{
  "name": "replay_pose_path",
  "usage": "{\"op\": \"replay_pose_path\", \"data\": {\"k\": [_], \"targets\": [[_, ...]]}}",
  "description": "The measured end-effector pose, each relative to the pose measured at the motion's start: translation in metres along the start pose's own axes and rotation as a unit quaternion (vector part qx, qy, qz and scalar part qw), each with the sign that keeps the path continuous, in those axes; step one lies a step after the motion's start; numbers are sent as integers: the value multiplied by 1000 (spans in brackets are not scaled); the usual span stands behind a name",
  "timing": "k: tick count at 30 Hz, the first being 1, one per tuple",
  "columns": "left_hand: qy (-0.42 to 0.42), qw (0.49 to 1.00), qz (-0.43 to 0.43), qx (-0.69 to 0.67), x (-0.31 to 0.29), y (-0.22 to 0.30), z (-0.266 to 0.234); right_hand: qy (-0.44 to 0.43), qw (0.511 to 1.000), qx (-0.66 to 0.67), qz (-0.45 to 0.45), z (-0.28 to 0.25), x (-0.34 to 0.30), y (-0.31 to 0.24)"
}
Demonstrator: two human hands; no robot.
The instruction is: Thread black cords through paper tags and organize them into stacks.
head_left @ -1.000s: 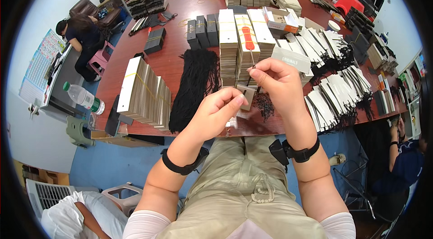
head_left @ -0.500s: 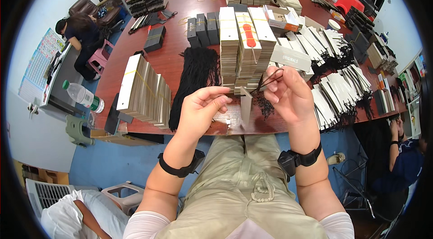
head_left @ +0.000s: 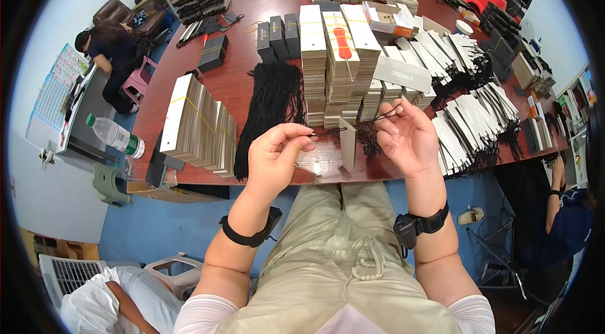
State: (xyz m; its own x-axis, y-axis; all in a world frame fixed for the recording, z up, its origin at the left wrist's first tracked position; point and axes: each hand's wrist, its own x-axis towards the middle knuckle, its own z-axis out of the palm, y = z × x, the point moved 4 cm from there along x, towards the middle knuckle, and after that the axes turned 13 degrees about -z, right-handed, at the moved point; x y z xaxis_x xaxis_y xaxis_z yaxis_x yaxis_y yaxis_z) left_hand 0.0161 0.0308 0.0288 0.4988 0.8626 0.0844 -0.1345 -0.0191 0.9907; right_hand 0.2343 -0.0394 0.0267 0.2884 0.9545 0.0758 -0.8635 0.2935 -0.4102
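Note:
Between my hands hangs a grey-white hang tag [head_left: 348,146], seen nearly edge-on, with a thin black cord [head_left: 326,133] running through its top. My left hand [head_left: 274,154] pinches one end of that cord between thumb and fingers. On the other side, my right hand [head_left: 411,138] grips the cord's other end at the fingertips. Behind the tag stand tall banded stacks of tags [head_left: 313,63], with a red-handled hook tool [head_left: 342,44] lying on top. A bundle of loose black cords [head_left: 270,116] lies left of the stacks.
More banded tags [head_left: 192,123] stand at the left table edge. Finished-looking white tags with black cords [head_left: 469,129] spread out on the right. Dark tag stacks [head_left: 277,38], an open carton [head_left: 389,19] and a bottle [head_left: 115,135] are around. Other people sit nearby.
My left hand has moved slightly left and now holds a cord end. The cord is stretched out on both sides of the tag, where the right hand earlier held it looped.

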Motion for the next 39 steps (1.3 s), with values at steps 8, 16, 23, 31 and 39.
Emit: {"op": "replay_pose_path", "data": {"k": [8, 16, 23, 31, 39], "targets": [[6, 999, 9, 38, -5, -1, 5, -140, 978, 150, 42, 7, -4, -1], [43, 867, 365, 336, -16, 54, 37, -122, 945, -296, -66, 41, -17, 12], [47, 829, 417, 370, -14, 61, 40, -125, 919, -374, 8, 50, -15, 31], [-205, 965, -129, 100, 2, -19, 26, -149, 932, -331, 7, 42, -7, 34], [-270, 952, -22, 144, 10, -28, 27, -188, 938, -290, 31, 33, -1, 26]]}}
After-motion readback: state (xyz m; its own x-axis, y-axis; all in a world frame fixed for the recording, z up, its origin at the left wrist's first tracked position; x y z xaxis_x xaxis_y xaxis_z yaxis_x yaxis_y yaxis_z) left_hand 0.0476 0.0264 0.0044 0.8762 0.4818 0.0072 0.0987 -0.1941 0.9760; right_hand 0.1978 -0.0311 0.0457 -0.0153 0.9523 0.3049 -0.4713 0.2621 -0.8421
